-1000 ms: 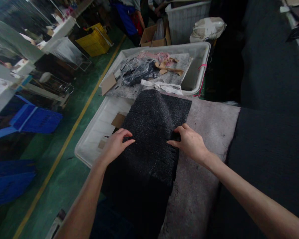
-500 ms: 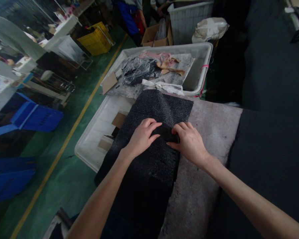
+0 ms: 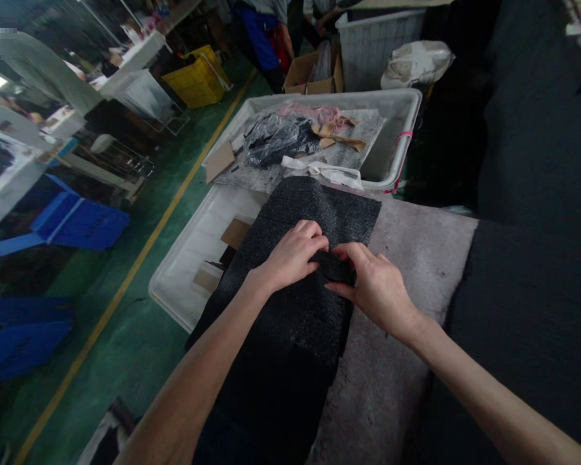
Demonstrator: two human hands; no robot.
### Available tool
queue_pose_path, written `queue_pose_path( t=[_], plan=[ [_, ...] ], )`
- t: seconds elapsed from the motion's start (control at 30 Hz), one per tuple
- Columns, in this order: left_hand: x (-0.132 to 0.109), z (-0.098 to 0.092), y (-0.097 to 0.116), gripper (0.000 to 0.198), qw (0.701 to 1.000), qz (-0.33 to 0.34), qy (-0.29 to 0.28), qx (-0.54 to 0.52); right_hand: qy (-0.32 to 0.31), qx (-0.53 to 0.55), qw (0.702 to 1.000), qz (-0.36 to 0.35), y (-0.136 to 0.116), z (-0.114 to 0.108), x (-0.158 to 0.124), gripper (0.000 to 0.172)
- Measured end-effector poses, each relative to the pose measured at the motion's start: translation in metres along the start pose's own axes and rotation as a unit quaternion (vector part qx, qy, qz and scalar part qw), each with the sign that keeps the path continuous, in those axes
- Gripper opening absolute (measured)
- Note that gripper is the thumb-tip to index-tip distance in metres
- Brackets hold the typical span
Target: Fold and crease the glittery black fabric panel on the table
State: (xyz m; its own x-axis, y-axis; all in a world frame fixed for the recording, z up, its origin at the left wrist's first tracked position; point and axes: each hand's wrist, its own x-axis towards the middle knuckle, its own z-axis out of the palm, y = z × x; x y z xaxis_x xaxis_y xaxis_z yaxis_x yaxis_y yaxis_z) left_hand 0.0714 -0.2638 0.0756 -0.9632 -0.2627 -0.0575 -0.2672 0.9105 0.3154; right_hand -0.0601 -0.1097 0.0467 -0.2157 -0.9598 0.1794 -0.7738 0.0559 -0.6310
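Note:
A black, grainy sheet of material [image 3: 300, 316] lies in front of me over a pale, mottled board [image 3: 407, 239]. Above the middle of the sheet, my left hand [image 3: 297, 254] is closed with curled fingers and thumb at the left end of a dark piece of material [image 3: 336, 268]. My right hand [image 3: 380, 284] grips the other end, fingers above and thumb below. Black on black, the piece's outline is hard to make out. The fingertips of both hands nearly meet.
Beyond the board stands a white tub [image 3: 409, 139] topped with plastic-wrapped scraps. Another white tub [image 3: 174, 284] holds cardboard pieces at left. Blue crates [image 3: 87, 219] and a yellow crate [image 3: 196, 77] stand along the green floor. People are at the back.
My left hand has moved right and slightly up, closer to my right hand, and its fingers have curled in. My right hand has shifted slightly right. The view has shifted a little.

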Motion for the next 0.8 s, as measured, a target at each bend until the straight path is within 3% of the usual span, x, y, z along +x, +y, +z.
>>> queue_pose_path(
  t=[0.13, 0.3, 0.43, 0.47, 0.53, 0.63, 0.8],
  plan=[
    [0.001, -0.006, -0.001, 0.015, 0.999, 0.026, -0.028, -0.018, -0.031, 0.036, 0.999, 0.008, 0.008, -0.006, 0.001, 0.059],
    [-0.010, -0.017, -0.005, 0.013, 0.996, 0.035, -0.054, -0.056, -0.148, -0.028, 0.988, -0.018, 0.024, -0.015, 0.000, 0.044],
    [-0.025, -0.029, -0.008, 0.012, 0.994, 0.021, -0.065, -0.085, -0.170, 0.020, 0.984, -0.049, 0.030, -0.019, -0.006, 0.037],
    [-0.028, -0.032, -0.008, 0.012, 0.993, 0.014, -0.066, -0.097, -0.160, 0.037, 0.986, -0.029, 0.031, -0.018, -0.008, 0.029],
    [-0.034, -0.037, -0.006, 0.010, 0.990, -0.010, -0.066, -0.126, -0.128, 0.052, 0.988, 0.073, 0.033, -0.014, -0.017, 0.021],
    [-0.042, -0.042, -0.003, 0.005, 0.984, -0.046, -0.065, -0.159, -0.125, 0.089, 0.962, 0.226, 0.035, -0.005, -0.033, 0.035],
    [-0.056, -0.048, 0.000, 0.005, 0.980, -0.073, -0.044, -0.180, -0.159, 0.315, 0.890, 0.290, 0.032, 0.006, -0.053, 0.035]
  ],
)
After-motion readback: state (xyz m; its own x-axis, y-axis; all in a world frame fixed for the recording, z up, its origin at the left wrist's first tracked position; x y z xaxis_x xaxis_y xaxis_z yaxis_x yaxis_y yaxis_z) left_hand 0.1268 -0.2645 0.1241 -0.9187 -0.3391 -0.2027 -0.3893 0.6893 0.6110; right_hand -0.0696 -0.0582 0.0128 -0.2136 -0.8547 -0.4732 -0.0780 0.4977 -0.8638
